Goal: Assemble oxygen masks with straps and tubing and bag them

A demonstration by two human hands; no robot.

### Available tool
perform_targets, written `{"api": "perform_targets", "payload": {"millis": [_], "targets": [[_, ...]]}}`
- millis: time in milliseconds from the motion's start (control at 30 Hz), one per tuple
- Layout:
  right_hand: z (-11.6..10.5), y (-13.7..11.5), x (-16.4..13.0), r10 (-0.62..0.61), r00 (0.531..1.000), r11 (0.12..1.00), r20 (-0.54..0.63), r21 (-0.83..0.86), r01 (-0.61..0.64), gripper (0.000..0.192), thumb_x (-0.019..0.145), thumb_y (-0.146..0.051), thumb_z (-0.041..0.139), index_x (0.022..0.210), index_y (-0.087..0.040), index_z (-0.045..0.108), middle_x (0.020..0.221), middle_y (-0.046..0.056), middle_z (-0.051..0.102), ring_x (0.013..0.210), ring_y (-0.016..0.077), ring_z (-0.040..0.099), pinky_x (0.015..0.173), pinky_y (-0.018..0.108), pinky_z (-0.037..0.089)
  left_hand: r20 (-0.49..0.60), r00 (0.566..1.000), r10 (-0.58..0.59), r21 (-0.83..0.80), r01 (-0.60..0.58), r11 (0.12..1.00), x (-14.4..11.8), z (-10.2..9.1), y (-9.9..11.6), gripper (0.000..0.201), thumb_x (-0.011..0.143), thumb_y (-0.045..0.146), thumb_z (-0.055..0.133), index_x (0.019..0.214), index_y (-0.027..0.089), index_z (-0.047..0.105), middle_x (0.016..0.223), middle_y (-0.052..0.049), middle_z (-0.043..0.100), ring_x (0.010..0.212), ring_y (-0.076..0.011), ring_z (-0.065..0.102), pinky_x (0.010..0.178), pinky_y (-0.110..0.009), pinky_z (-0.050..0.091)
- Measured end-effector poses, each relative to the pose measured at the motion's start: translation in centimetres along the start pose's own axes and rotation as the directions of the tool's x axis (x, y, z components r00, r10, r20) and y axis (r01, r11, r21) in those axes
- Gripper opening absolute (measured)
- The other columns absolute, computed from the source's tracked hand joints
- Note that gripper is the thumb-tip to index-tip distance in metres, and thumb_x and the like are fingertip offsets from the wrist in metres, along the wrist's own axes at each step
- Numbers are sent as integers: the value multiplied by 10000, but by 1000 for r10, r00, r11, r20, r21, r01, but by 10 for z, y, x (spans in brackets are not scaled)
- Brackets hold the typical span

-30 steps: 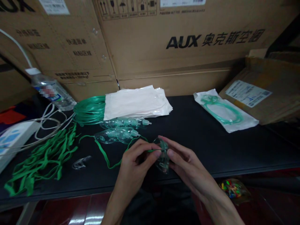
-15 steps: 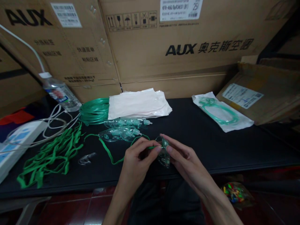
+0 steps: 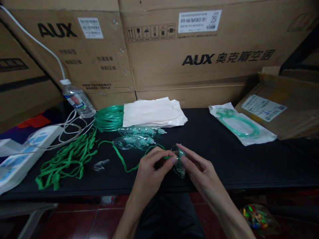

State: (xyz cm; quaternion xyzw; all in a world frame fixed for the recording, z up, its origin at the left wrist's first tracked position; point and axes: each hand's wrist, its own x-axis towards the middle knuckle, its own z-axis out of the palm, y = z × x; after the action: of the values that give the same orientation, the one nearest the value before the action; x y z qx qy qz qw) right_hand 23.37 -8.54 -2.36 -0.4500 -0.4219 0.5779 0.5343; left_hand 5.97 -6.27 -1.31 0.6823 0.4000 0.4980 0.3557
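Note:
My right hand (image 3: 198, 166) grips a clear oxygen mask (image 3: 179, 168) with a green tint, close to the table's front edge. Thumb and fingers of my left hand (image 3: 156, 164) pinch a green elastic strap (image 3: 122, 161) at the mask's left side. The strap's loose length trails left across the table in a curve. Exactly how the strap end meets the mask is hidden by my fingertips. Just beyond my left hand lie several more clear masks with green connectors (image 3: 134, 141). Further left is a tangled heap of green straps (image 3: 69, 159), with small clear plastic pieces (image 3: 100, 165) beside it.
Coiled green tubing (image 3: 109, 118) and a stack of white pouches (image 3: 149, 113) lie at the back. A packaged mask set (image 3: 240, 124) rests right, by a cardboard box (image 3: 279, 103). Left are a power strip (image 3: 30, 159), cables and a plastic bottle (image 3: 79, 100). Large cartons (image 3: 154, 71) stand behind.
The camera view has shifted, so everything appears further right. Both hands keep their hold on the mask and strap, with little visible finger movement.

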Motion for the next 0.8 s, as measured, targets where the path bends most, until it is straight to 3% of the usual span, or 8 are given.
{"api": "perform_targets", "payload": {"millis": [133,367,633,800], "targets": [[-1,3,2,-19,1000,1000,4,-19,19,467,864,-455,813,1306,-328,730,1371,62,725,1294,301,637,1127,456,454,-12,1000,-20,17,20,1000,-1,0,0,111,950,236,690,924,210,794,785,8,614,699,-135,546,620,-233,406],[8,-1,3,-104,994,990,-47,-104,98,429,825,-486,832,1211,-306,783,1305,74,758,1242,340,683,1059,513,550,-17,998,-57,18,57,998,-1,-1,1,121,956,247,686,910,207,790,798,6,631,716,-138,565,634,-230,413],[17,6,-2,-216,962,964,-167,-196,182,368,855,-464,796,1195,-326,792,1327,81,737,1201,318,699,955,423,621,-56,998,-40,97,45,994,-5,2,0,94,940,225,699,918,197,786,807,-6,657,687,-134,574,607,-230,414],[13,10,-7,-408,903,845,-133,-429,319,354,946,-375,687,1294,-342,739,1379,83,672,1289,310,633,987,417,594,-64,997,-42,29,44,999,-4,3,3,97,911,193,751,941,223,838,845,-22,749,762,-158,668,700,-242,507]]}}
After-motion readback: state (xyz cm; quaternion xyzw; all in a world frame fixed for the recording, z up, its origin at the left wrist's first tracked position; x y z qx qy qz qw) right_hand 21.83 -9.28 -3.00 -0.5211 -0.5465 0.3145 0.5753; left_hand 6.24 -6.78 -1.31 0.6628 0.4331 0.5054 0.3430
